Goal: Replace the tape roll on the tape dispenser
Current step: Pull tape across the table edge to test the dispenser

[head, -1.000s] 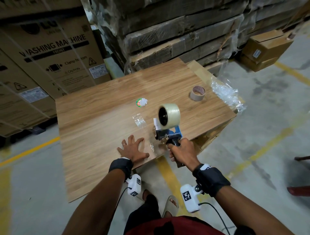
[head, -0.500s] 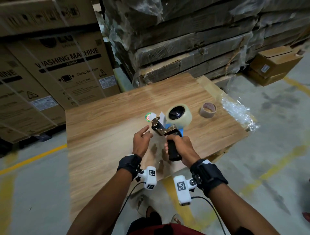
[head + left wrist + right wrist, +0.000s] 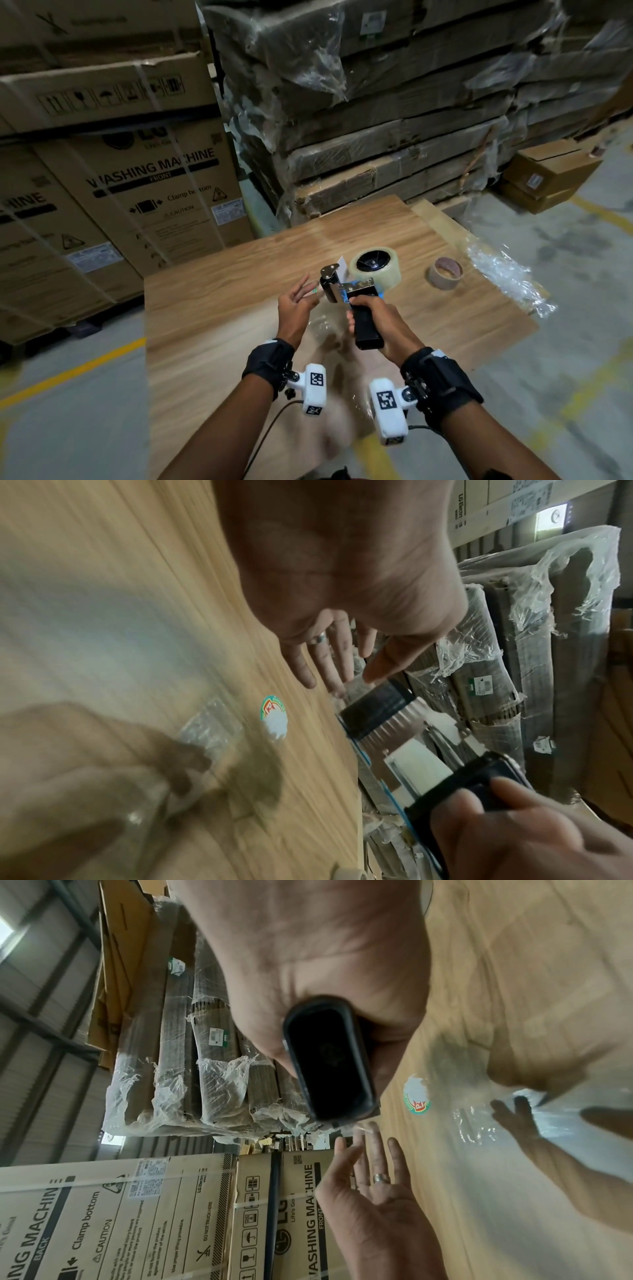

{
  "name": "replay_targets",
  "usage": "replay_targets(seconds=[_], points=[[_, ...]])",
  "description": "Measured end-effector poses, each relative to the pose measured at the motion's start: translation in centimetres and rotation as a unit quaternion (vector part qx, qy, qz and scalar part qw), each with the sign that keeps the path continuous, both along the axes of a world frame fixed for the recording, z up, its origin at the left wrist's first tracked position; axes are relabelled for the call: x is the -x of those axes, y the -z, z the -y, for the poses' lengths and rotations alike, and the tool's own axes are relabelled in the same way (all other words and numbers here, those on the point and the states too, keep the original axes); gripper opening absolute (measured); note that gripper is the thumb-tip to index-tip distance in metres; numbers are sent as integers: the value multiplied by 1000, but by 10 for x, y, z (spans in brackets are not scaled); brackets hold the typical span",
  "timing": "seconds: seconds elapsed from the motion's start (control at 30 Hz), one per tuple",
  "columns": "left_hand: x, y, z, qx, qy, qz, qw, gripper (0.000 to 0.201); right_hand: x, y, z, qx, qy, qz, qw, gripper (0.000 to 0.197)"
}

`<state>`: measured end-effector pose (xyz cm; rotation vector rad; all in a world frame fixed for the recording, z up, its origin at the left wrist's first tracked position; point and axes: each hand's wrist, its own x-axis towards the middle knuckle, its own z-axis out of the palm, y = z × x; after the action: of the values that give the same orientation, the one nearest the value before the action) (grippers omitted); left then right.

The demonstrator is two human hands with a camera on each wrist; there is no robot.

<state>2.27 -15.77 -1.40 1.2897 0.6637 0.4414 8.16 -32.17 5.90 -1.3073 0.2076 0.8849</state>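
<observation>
My right hand (image 3: 378, 317) grips the black handle (image 3: 366, 325) of the tape dispenser (image 3: 349, 286), holding it just above the wooden table (image 3: 212, 308). A clear tape roll (image 3: 375, 270) sits on the dispenser's hub. My left hand (image 3: 303, 294) is open with straight fingers, just left of the dispenser's black roller (image 3: 328, 289); whether it touches is unclear. In the left wrist view the left fingers (image 3: 322, 666) reach toward that roller (image 3: 375, 710). The right wrist view shows the handle's end (image 3: 330, 1058) in my right fist and the open left hand (image 3: 369, 1191).
An empty brown tape core (image 3: 445, 277) lies on the table to the right. A round sticker (image 3: 274, 718) and a scrap of clear film (image 3: 212, 723) lie near my hands. Crumpled plastic wrap (image 3: 507, 281) hangs over the right edge. Stacked cartons (image 3: 102, 192) stand behind.
My left hand rose off the table to the dispenser's front, then spread its fingers. My right hand tipped the dispenser from upright to nearly flat, roll facing up.
</observation>
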Motion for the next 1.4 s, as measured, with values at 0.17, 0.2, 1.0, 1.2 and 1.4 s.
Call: replay_targets(seconds=[0.17, 0.2, 1.0, 1.2, 1.4], points=[[-4, 5, -27, -32, 29, -5, 999, 57, 0, -3, -12, -6, -1, 8, 1000, 12], [-5, 6, -31, -45, 33, -5, 998, 57, 0, -3, -13, -10, 1, 8, 1000, 12], [-33, 13, -59, -90, -56, 38, 994, 16, -25, -5, -45, -26, -22, -23, 999, 14], [-53, 14, -56, -123, -49, 25, 991, 13, -45, -6, -44, -28, -33, -27, 999, 14], [-77, 12, -46, -151, -70, 24, 986, 10, -70, -9, -43, -22, -39, -29, 999, 10]])
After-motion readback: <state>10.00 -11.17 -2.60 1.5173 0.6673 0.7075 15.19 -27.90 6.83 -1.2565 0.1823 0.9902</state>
